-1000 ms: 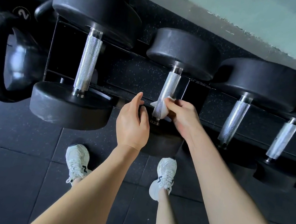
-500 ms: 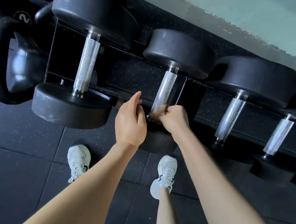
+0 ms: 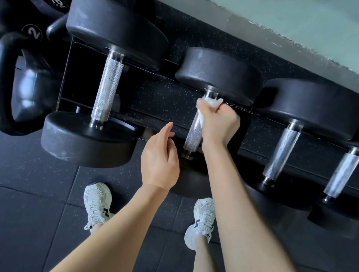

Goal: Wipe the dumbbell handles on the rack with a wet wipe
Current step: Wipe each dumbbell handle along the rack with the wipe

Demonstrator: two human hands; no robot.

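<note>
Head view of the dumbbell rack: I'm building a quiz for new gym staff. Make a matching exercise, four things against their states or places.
Things
1. left hand
2. right hand
3. wet wipe
4. nearest kettlebell

States or places
A. farthest left in view
B. white, bunched against knurled metal
C. relaxed, holding nothing
D. clenched round the second dumbbell's grip

Pairs: 1-C, 2-D, 3-B, 4-A

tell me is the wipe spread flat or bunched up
Bunched: the wet wipe is crumpled round the dumbbell handle inside the right hand's grip.
</note>
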